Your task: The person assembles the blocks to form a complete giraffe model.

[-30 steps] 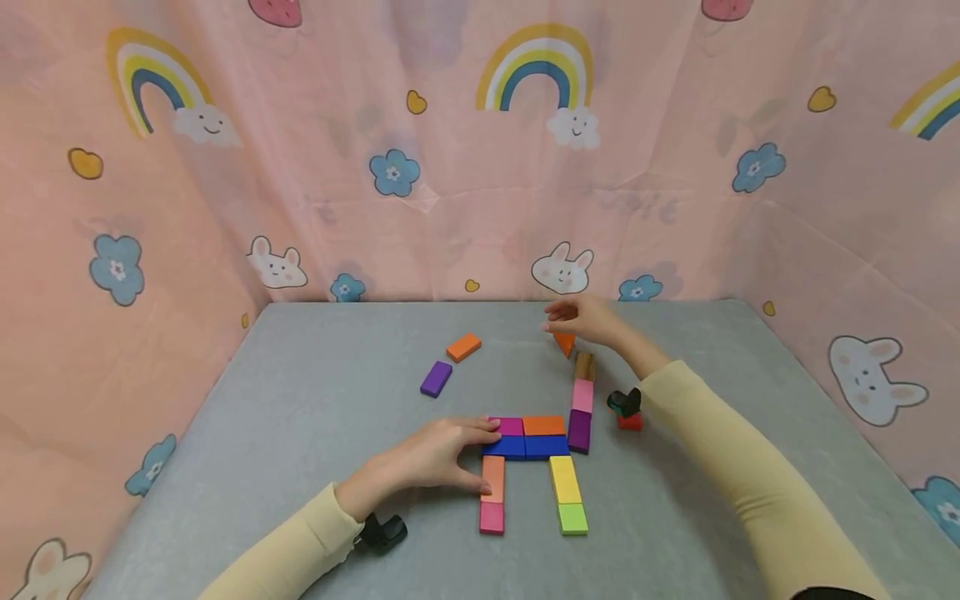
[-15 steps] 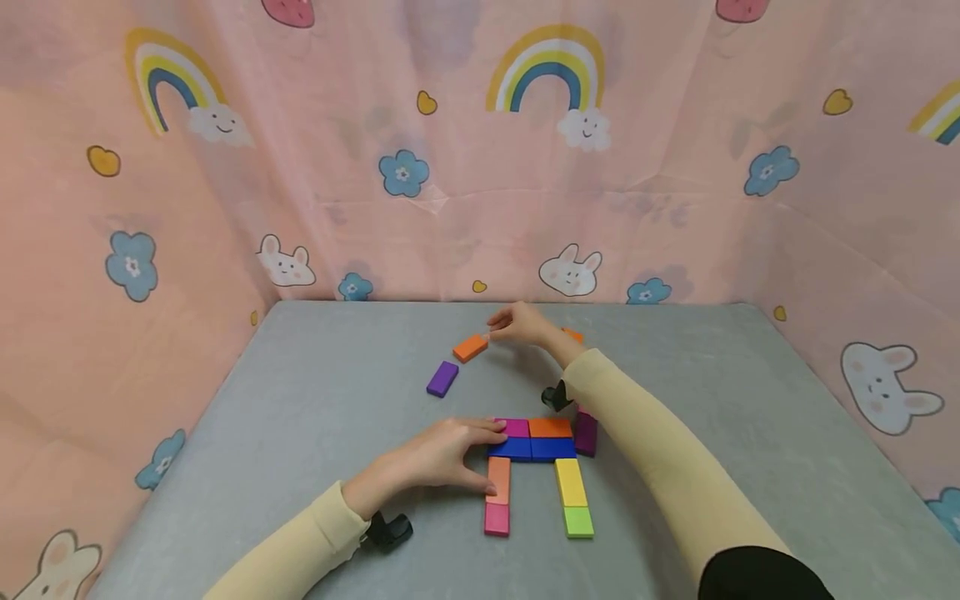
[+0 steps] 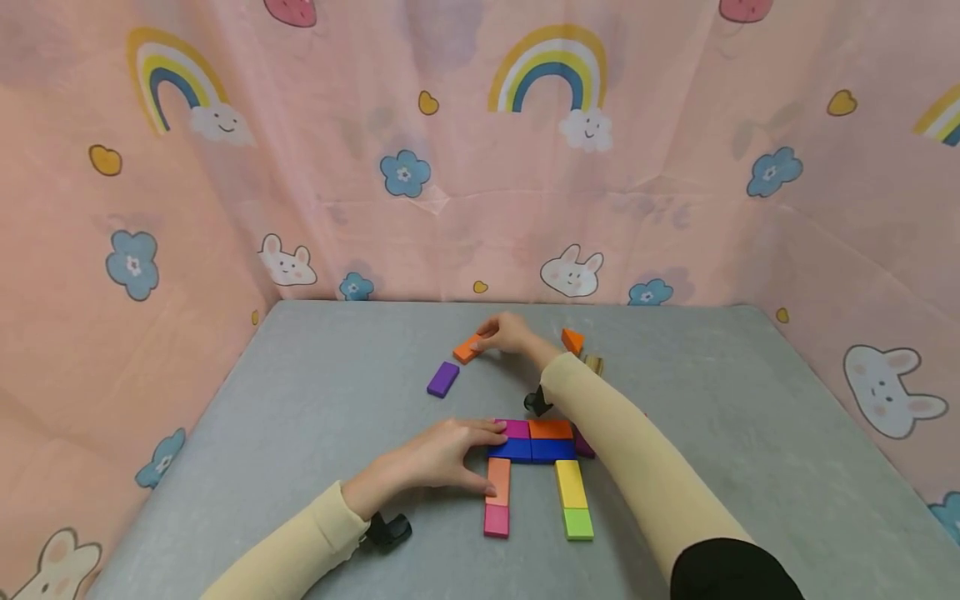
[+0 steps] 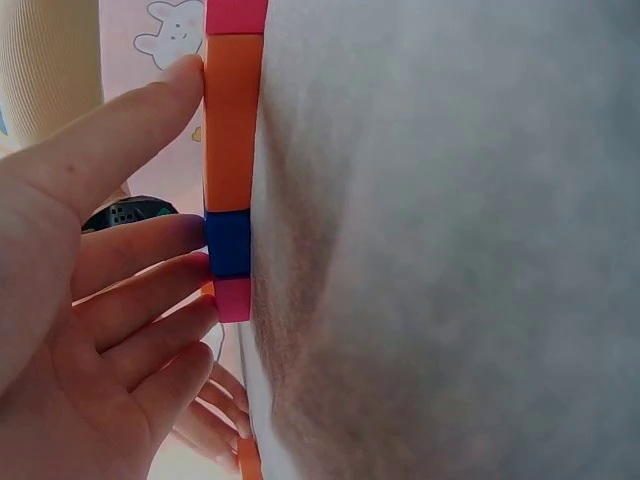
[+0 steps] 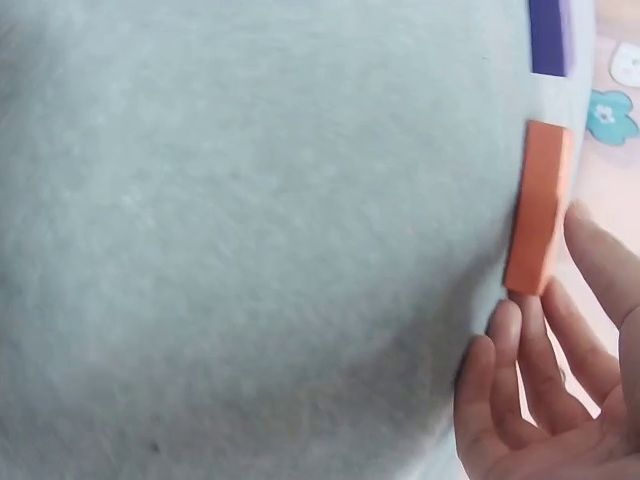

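Note:
My left hand (image 3: pixel 427 454) rests against the left side of a flat block figure. Its fingertips touch the magenta block (image 3: pixel 517 427) and a blue block (image 3: pixel 510 451). The thumb rests on the peach block (image 3: pixel 498 475). An orange block (image 3: pixel 550 428) and a second blue block (image 3: pixel 553 451) adjoin these. Farther back, my right hand (image 3: pixel 510 333) touches a loose orange block (image 3: pixel 464 351). In the right wrist view, the fingertips meet that block's end, with the thumb beside it and no clear grip. A purple block (image 3: pixel 443 380) lies nearby.
Two legs end in a pink block (image 3: pixel 497 522) and a lime green block (image 3: pixel 578 524) below a yellow block (image 3: pixel 572 483). The right forearm partly covers a dark purple block (image 3: pixel 583 445) and a brown block (image 3: pixel 594 364). An orange triangular block (image 3: pixel 572 340) lies behind.
My right hand has moved left from near the orange triangular block to the loose orange block, coming down onto it. The left hand keeps its place on the figure.

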The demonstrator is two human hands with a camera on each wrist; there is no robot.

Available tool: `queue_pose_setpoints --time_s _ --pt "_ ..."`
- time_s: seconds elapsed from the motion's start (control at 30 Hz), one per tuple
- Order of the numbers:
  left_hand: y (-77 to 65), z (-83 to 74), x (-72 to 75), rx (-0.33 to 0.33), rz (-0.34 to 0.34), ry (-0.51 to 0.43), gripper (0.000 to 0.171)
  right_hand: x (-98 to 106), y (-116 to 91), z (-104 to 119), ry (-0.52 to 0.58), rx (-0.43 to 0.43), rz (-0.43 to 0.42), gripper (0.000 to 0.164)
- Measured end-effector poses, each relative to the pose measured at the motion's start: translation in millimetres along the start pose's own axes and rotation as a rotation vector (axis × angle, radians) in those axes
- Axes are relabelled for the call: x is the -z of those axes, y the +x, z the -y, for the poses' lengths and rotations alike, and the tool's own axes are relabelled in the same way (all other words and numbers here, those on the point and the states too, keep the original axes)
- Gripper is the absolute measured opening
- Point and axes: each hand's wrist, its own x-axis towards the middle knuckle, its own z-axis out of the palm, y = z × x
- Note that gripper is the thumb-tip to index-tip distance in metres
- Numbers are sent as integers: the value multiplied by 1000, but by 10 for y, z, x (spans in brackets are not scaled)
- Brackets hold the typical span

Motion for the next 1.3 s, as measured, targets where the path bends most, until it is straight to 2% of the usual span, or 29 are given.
queue_pose_setpoints --time_s 0.13,0.27,0.6,0.73,0.83,1.0,1.3 --pt "2 -10 9 -4 1 6 66 -37 -14 10 38 -28 -28 41" --pt "3 -21 16 0 7 8 66 -32 -11 -5 70 -25 -14 40" --pt "13 -27 14 -7 9 15 67 93 -23 -75 77 52 174 39" --pt "10 -22 6 -4 16 13 66 106 -45 -103 83 83 196 47" --pt "4 -18 3 -2 18 10 66 100 -60 -101 43 114 199 57" --pt "-5 -16 5 0 18 10 66 52 -65 -75 -85 139 197 69" --pt "-2 -25 12 7 20 10 66 28 -62 -57 -115 128 171 65"
